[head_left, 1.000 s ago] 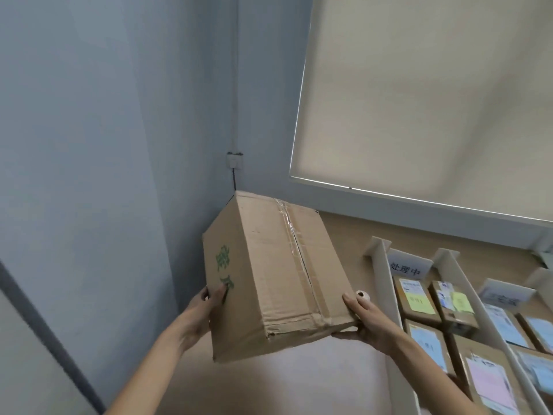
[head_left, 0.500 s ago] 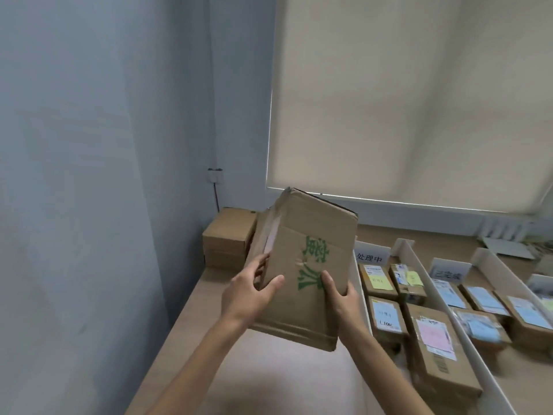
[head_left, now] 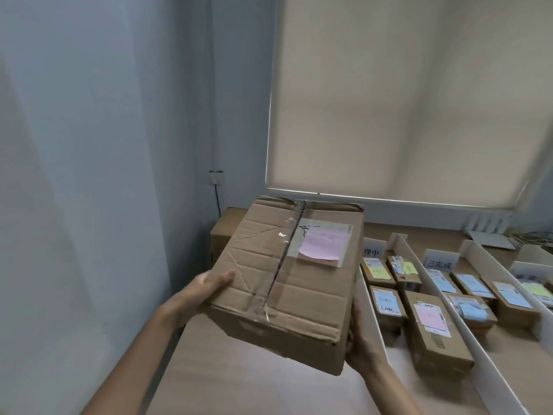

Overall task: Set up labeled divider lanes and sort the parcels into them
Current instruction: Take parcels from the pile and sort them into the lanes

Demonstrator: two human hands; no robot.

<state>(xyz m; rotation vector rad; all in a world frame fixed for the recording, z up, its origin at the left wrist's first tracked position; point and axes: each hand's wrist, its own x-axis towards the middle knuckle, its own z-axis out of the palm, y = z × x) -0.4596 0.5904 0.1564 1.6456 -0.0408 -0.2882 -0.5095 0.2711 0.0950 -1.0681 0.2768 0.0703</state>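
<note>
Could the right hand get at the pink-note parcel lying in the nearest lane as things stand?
Probably not yet: the right hand and left hand both hold the large box. The pink-note parcel lies close, just past the white divider, so freeing the grip should suffice.

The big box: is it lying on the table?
No, the left hand and right hand hold the box by its sides above the table.

box (head_left: 287, 283) left of dividers (head_left: 449, 301) – parcels (head_left: 435, 327) between dividers
</note>
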